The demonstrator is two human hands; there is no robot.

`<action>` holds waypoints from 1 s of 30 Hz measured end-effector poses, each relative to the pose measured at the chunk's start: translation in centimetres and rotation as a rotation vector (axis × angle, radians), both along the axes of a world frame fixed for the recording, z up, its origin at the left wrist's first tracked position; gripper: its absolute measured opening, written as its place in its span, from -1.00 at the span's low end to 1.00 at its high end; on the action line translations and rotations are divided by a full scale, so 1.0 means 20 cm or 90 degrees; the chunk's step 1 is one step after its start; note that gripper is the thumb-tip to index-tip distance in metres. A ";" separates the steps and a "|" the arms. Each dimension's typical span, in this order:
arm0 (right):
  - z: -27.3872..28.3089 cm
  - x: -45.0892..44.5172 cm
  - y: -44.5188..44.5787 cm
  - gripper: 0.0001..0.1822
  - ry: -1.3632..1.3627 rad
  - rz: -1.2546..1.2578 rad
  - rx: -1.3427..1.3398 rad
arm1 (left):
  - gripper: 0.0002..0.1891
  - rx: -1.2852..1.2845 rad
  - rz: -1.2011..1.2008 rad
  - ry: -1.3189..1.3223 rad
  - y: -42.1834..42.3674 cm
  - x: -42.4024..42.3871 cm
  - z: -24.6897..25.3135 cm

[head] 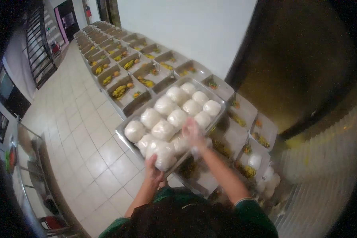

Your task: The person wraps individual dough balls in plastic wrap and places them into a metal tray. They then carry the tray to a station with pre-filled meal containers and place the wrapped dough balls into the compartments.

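A rectangular metal tray (pixel 125 137) is loaded with many round white bundles wrapped in clear plastic (pixel 165 105). My left hand (pixel 154 171) grips the tray's near end, its thumb up against the closest bundle. Blurred by motion, my right hand (pixel 193 131) is over the tray's right side, among the bundles; whether it holds one is not clear. Under and around the tray stand open food boxes (pixel 126 92) with yellow food and small orange and green portions. One box at the right holds a white bundle (pixel 254 160).
Rows of open boxes (pixel 107 44) run along a long table beside a white wall (pixel 181 26). More white bundles (pixel 269 181) lie at the lower right. A tiled floor (pixel 98 154) stretches along the left, with a metal-framed glass rack (pixel 32 166) at its far side.
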State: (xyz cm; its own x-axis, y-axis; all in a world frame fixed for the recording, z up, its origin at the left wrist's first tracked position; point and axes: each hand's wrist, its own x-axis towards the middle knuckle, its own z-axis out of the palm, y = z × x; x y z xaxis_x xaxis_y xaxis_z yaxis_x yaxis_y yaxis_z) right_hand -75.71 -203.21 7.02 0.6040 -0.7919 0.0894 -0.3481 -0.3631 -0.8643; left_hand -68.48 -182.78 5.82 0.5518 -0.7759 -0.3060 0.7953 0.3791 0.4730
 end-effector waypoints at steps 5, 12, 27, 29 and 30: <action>-0.17 0.27 -0.37 -0.01 0.198 0.023 0.011 | -0.32 0.016 0.027 -0.074 0.11 0.11 0.05; -0.16 0.36 -0.39 0.13 0.210 0.139 0.087 | -0.31 0.019 0.074 -0.075 0.26 0.23 0.00; 0.19 0.14 -0.28 -0.08 -0.122 0.005 0.496 | -0.31 0.051 0.059 -0.096 0.27 0.26 0.04; 0.19 -0.04 -0.35 -0.07 -0.170 0.009 0.484 | -0.33 0.050 0.051 -0.077 0.29 0.26 0.03; 0.17 -0.12 -0.39 -0.07 -0.196 -0.004 0.512 | -0.33 0.057 0.052 -0.053 0.29 0.25 0.01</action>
